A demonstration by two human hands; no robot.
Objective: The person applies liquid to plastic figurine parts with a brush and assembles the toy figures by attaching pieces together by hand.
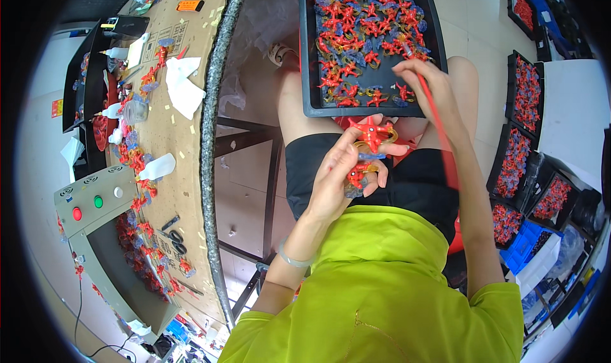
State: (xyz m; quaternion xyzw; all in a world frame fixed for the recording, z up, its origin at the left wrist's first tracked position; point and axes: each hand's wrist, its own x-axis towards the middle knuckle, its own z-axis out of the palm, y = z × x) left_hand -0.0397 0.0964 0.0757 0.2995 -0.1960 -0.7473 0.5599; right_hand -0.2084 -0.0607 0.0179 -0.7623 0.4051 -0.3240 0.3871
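Observation:
My left hand [337, 172] is closed around two small red toy figures with yellow and blue see-through parts. The upper red figure [372, 132] sits between thumb and fingers; the lower red figure [358, 174] rests among the curled fingers. My right hand [433, 89] is pinched around a long thin red stick [439, 124], which slants down past my wrist and is blurred at its lower end. Its kind and its upper tip cannot be made out. That hand hovers over the near right corner of a black tray [309, 76] across my knees, holding several rows of like figures.
On the left, a cardboard-covered table [191, 210] carries loose figures, scissors [176, 239], a white bottle [157, 167], a white cloth [184, 86] and an orange box [189, 6]. A grey machine [95, 200] with coloured buttons stands there. More filled trays [527, 92] line the right-hand floor.

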